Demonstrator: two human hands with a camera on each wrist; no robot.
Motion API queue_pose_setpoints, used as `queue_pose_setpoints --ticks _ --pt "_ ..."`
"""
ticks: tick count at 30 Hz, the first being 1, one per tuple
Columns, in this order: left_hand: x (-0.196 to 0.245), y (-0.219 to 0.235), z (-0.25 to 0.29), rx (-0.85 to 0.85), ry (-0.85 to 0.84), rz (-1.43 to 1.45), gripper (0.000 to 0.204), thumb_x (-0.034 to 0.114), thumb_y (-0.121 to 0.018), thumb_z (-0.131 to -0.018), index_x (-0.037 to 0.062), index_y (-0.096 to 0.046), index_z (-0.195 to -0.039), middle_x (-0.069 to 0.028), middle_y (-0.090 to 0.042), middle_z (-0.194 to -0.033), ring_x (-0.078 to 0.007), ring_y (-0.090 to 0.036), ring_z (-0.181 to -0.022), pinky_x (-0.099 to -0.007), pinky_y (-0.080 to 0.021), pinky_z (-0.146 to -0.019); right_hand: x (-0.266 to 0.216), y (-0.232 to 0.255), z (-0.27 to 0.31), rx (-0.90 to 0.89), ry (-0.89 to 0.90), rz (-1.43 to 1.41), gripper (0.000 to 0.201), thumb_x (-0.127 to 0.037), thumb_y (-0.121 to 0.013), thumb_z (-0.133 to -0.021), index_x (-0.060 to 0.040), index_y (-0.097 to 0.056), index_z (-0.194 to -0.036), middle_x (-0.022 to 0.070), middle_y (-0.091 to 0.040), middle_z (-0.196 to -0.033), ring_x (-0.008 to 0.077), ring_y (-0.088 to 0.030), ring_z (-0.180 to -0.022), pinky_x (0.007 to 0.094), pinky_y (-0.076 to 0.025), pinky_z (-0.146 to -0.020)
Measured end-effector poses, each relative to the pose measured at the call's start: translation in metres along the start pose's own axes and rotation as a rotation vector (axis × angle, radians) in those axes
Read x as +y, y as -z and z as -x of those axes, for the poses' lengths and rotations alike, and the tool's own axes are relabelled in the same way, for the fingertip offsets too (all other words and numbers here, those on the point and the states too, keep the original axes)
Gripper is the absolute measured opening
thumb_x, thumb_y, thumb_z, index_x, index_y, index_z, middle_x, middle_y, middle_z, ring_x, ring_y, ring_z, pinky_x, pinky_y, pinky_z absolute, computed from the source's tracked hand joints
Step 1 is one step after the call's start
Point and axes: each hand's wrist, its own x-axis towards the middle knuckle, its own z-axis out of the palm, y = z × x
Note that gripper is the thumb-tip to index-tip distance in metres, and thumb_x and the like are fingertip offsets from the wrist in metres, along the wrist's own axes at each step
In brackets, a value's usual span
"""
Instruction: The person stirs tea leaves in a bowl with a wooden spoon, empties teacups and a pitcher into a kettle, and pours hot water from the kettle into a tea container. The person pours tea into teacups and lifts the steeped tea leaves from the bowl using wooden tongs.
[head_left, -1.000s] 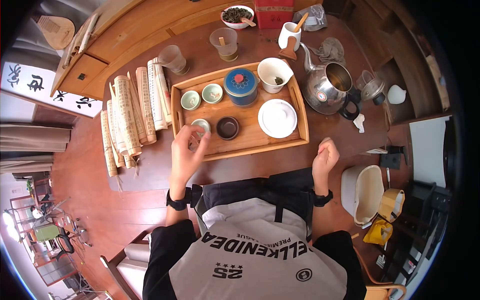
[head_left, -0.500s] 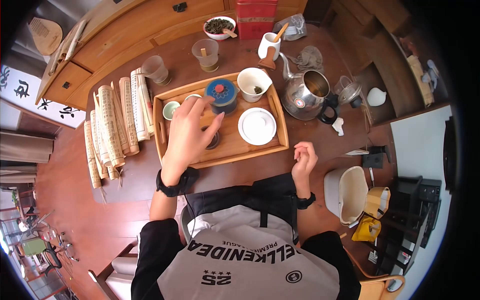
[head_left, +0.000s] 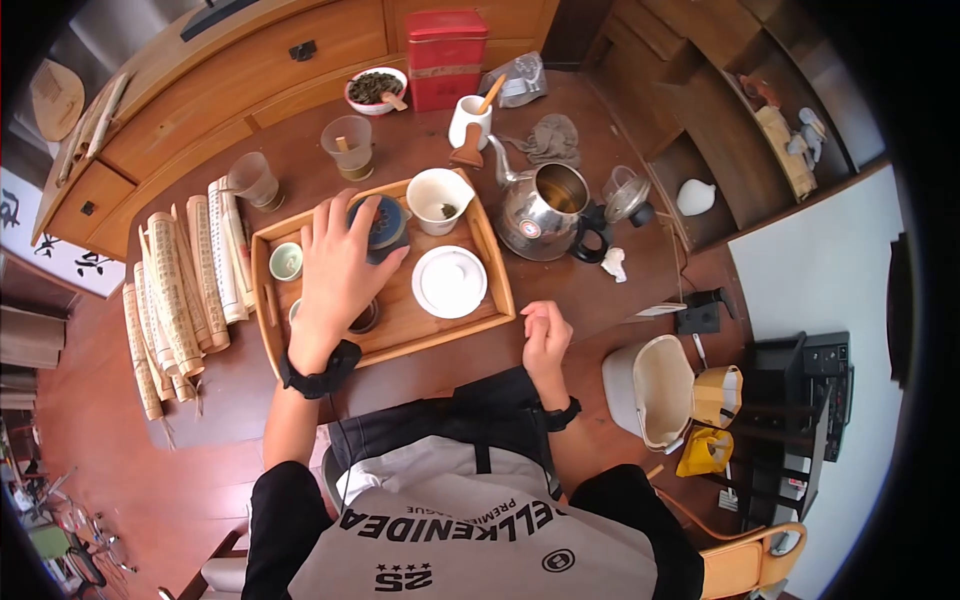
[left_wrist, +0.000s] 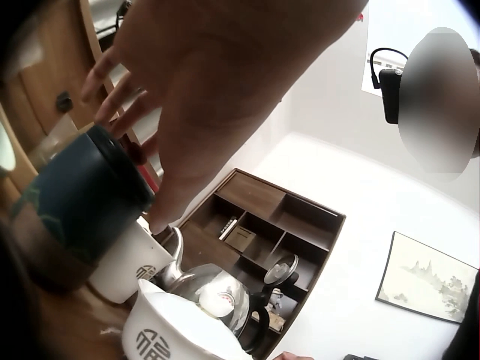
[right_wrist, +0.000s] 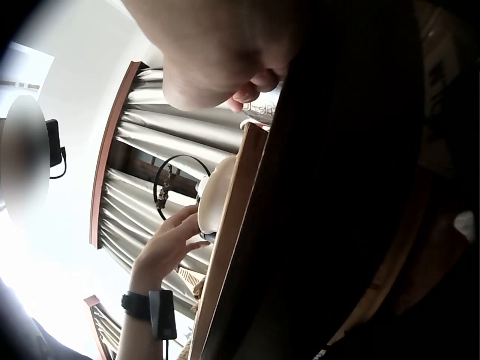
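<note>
My left hand (head_left: 338, 265) reaches over the blue lidded jar (head_left: 388, 232) on the wooden tray (head_left: 440, 340), fingers spread and thumb toward its near side. In the left wrist view the fingers (left_wrist: 120, 97) extend above the top of the jar (left_wrist: 82, 202). Part of the lid is hidden under the hand. A small dark cup (head_left: 368, 318) and a pale green cup (head_left: 286, 262) show beside the hand. Right of the jar are a white lidded bowl (head_left: 449, 285) and a white pitcher (head_left: 432, 190) with leaves inside. Loosely curled and holding nothing, my right hand (head_left: 546, 337) stays near the table's front edge.
A steel kettle (head_left: 535, 225) stands right of the tray. Rolled bamboo-style scrolls (head_left: 172, 290) lie to the left. Behind are two clear cups, a bowl of tea leaves (head_left: 375, 88), a red tin (head_left: 445, 60) and a white tool holder (head_left: 468, 122).
My left hand has left the pale green cup at the tray's front left and moved up over the blue jar, fingers spreading. My right hand remains idle. The head view has turned right.
</note>
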Motion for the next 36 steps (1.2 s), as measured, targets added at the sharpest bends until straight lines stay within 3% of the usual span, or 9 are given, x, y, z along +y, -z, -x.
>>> queue_pose_setpoints --ticks 5,6,11,17,19,24,27,32,36 --pt "0.0 -0.01 -0.009 -0.031 -0.04 -0.028 0.068 0.033 -0.083 -0.073 0.008 -0.057 -0.13 -0.0151 -0.053 -0.133 -0.035 -0.048 -0.124 -0.0496 -0.041 -0.099 0.002 -0.002 0.001 0.086 -0.007 -0.03 0.017 -0.01 -0.05 -0.102 -0.0015 -0.063 -0.097 -0.0007 -0.047 -0.06 0.0083 -0.045 -0.053 0.0259 -0.037 -0.051" --pt "0.0 -0.013 -0.011 -0.052 -0.047 -0.049 0.069 0.034 -0.083 -0.073 0.0079 -0.056 -0.131 -0.0157 -0.053 -0.134 -0.035 -0.048 -0.126 -0.0502 -0.04 -0.1 0.004 0.001 0.0 0.054 -0.011 -0.057 0.018 -0.011 -0.05 -0.102 -0.002 -0.059 -0.115 0.0007 -0.053 -0.071 0.0081 -0.048 -0.061 0.0243 -0.04 -0.057" --pt "-0.006 -0.029 -0.01 -0.081 -0.067 -0.118 0.073 0.04 -0.081 -0.075 0.0083 -0.053 -0.135 -0.0174 -0.049 -0.141 -0.035 -0.044 -0.133 -0.058 -0.036 -0.105 -0.01 0.024 -0.026 0.299 0.102 -0.108 0.043 -0.02 -0.05 -0.105 -0.0004 -0.04 -0.142 0.0084 -0.056 -0.111 0.0102 -0.051 -0.085 0.0242 -0.045 -0.076" --pt "-0.005 -0.029 -0.011 -0.125 -0.031 -0.088 0.077 0.04 -0.081 -0.076 0.0088 -0.05 -0.139 -0.0174 -0.048 -0.143 -0.0338 -0.041 -0.137 -0.0605 -0.035 -0.107 -0.052 0.052 -0.096 0.413 0.277 0.117 0.054 -0.021 -0.049 -0.104 -0.0019 -0.031 -0.152 0.015 -0.048 -0.142 0.0202 -0.053 -0.113 0.0326 -0.044 -0.094" --pt "-0.004 -0.028 -0.012 -0.121 -0.025 -0.099 0.075 0.04 -0.081 -0.076 0.0088 -0.05 -0.138 -0.0176 -0.047 -0.143 -0.0337 -0.041 -0.138 -0.0599 -0.035 -0.107 -0.055 0.055 -0.107 0.255 0.31 0.277 0.055 -0.02 -0.05 -0.103 -0.0008 -0.034 -0.151 0.0172 -0.04 -0.151 0.0247 -0.049 -0.125 0.0361 -0.042 -0.102" --pt "-0.005 -0.028 -0.01 -0.109 -0.037 -0.076 0.074 0.038 -0.083 -0.074 0.008 -0.052 -0.134 -0.0173 -0.05 -0.141 -0.034 -0.042 -0.137 -0.0582 -0.036 -0.107 -0.066 0.04 -0.119 0.177 0.38 0.274 0.05 -0.018 -0.055 -0.1 0.0002 -0.044 -0.145 0.0191 -0.04 -0.153 0.0351 -0.041 -0.139 0.0441 -0.037 -0.11" --pt "-0.007 -0.031 -0.01 -0.083 -0.051 -0.062 0.074 0.038 -0.083 -0.073 0.0074 -0.052 -0.133 -0.0172 -0.051 -0.139 -0.0342 -0.043 -0.137 -0.0576 -0.037 -0.105 -0.063 0.036 -0.13 0.123 0.476 0.394 0.046 -0.018 -0.053 -0.101 -0.0014 -0.047 -0.144 0.0163 -0.041 -0.154 0.0297 -0.044 -0.137 0.0388 -0.039 -0.108" --pt "-0.008 -0.032 -0.009 -0.093 -0.033 -0.06 0.074 0.037 -0.082 -0.074 0.0082 -0.051 -0.135 -0.0175 -0.05 -0.139 -0.0342 -0.043 -0.135 -0.0546 -0.036 -0.107 -0.062 0.027 -0.143 0.025 0.528 0.508 0.034 -0.017 -0.06 -0.096 -0.0002 -0.062 -0.126 0.0155 -0.06 -0.133 0.0352 -0.05 -0.129 0.0452 -0.035 -0.112" --pt "-0.008 -0.033 -0.01 -0.085 -0.031 -0.038 0.074 0.036 -0.083 -0.073 0.0077 -0.051 -0.134 -0.0173 -0.05 -0.138 -0.0342 -0.044 -0.135 -0.0547 -0.036 -0.106 -0.056 0.022 -0.143 -0.028 0.538 0.599 0.033 -0.015 -0.061 -0.095 -0.0011 -0.063 -0.125 0.0139 -0.06 -0.134 0.0334 -0.052 -0.127 0.0444 -0.036 -0.108"
